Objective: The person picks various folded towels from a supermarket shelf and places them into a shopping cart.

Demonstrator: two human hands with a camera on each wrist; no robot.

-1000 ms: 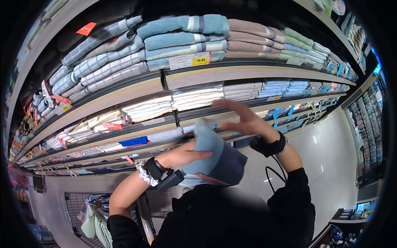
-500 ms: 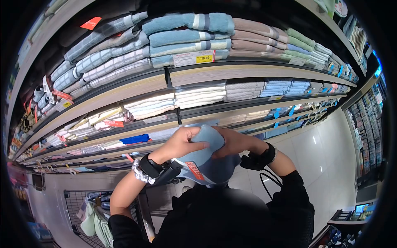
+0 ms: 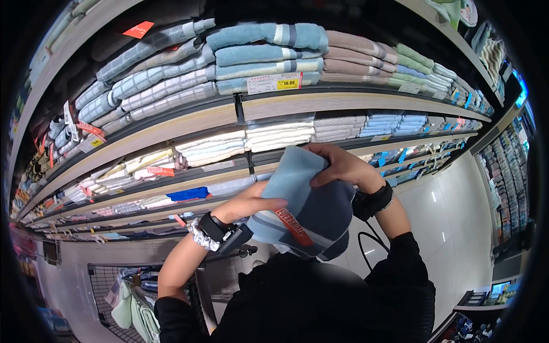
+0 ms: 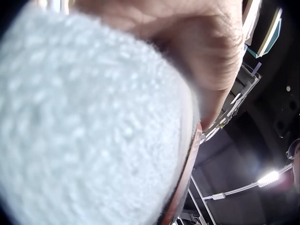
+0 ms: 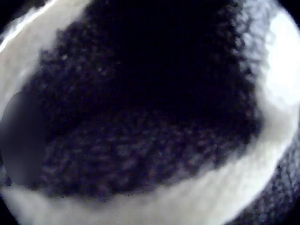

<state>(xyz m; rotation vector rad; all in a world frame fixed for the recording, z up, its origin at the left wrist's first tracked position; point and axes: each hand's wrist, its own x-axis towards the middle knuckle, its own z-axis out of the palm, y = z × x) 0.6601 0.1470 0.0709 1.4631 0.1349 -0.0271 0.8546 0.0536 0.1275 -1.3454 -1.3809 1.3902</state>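
Note:
A towel (image 3: pixel 289 177), light blue with a dark blue part and pale stripes, is held up in front of the body. It bears a red label (image 3: pixel 293 227). The left hand (image 3: pixel 249 204) grips its left side, thumb across the front. At its upper right edge the right hand (image 3: pixel 340 166) pinches the cloth between thumb and fingers. In the left wrist view pale terry cloth (image 4: pixel 89 122) fills the left, with the left hand (image 4: pixel 187 42) over it. Dark cloth (image 5: pixel 140 154) with a pale band covers the right wrist view; no fingers show there.
Shelves (image 3: pixel 314 106) of folded towels run across the front, with a price card (image 3: pixel 274 83) on the upper edge. A wire cart (image 3: pixel 108 303) holding cloth items stands at lower left. Pale floor (image 3: pixel 426 223) lies at right, and a black cable (image 3: pixel 363 251) loops beside the right arm.
The right hand, raised off the towel a second ago, came down and now holds its upper edge. The towel's light blue part has risen and spread, and the red label shows more fully.

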